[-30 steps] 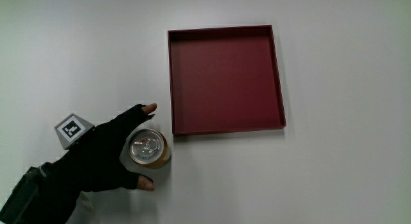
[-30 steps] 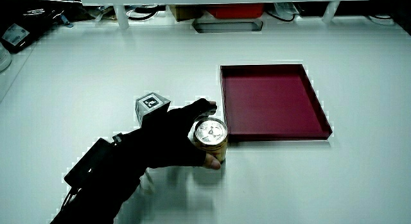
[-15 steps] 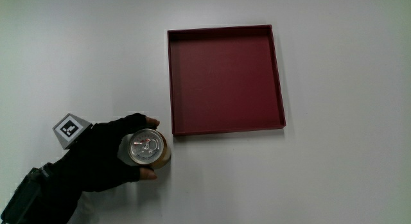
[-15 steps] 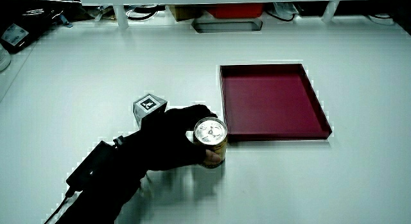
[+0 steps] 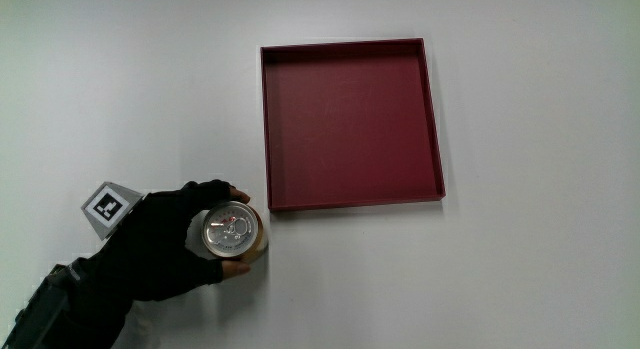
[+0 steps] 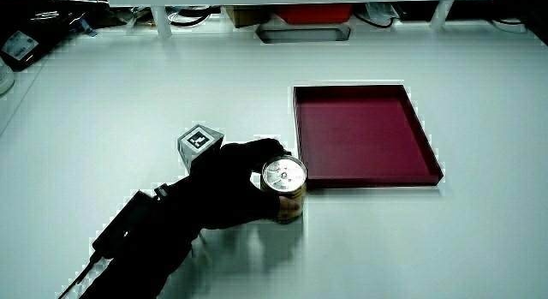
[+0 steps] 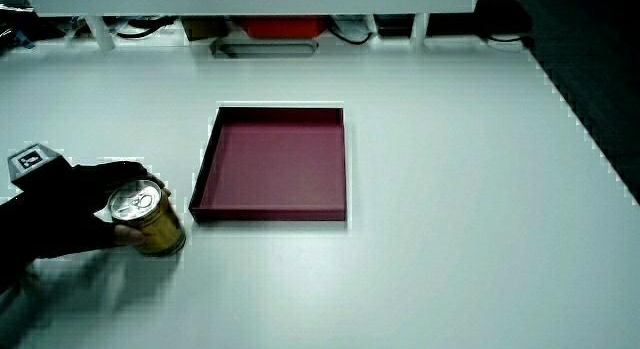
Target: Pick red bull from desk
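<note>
Main view first: we are seeing the hand [image 5: 165,251] wrapping around the side of the red bull can [image 5: 232,232], which is standing upright on the bench [image 5: 520,279] just beside the nearer corner of the red tray [image 5: 350,119], close to it but apart. The grip is closing on the can: fingers are curling round the wall of the can farther from us, and the thumb is pressing on the nearer wall, so the silver top with its pull tab is staying uncovered. We judge this side hold is chosen because it is keeping the can upright for a straight lift. In a side view the can [image 7: 148,218] is looking tilted, though we cannot tell whether it is leaving the bench. The patterned cube [image 5: 110,205] is sitting on the back of the hand.

Compared with a second ago, the fingers that were spread wide around the can are now drawn tight against it; the tray is lying where it was.
</note>
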The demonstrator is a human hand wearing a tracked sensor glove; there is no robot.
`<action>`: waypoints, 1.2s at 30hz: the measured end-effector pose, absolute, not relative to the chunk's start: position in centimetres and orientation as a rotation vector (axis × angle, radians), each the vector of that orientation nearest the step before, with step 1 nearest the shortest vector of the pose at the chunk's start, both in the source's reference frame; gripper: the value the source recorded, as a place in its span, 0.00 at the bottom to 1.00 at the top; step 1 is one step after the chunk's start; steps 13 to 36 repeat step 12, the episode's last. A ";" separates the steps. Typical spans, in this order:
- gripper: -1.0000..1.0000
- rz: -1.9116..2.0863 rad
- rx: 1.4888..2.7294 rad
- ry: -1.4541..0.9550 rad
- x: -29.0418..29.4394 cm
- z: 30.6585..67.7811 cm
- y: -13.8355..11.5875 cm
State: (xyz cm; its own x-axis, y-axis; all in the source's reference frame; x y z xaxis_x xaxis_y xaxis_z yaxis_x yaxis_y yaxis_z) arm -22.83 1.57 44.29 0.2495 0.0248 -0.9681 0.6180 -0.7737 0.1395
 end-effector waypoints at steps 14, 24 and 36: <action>1.00 -1.598 2.130 0.744 -20.2 41.1 -1.5; 1.00 -1.598 2.130 0.744 -20.2 41.1 -1.5; 1.00 -1.598 2.130 0.744 -20.2 41.1 -1.5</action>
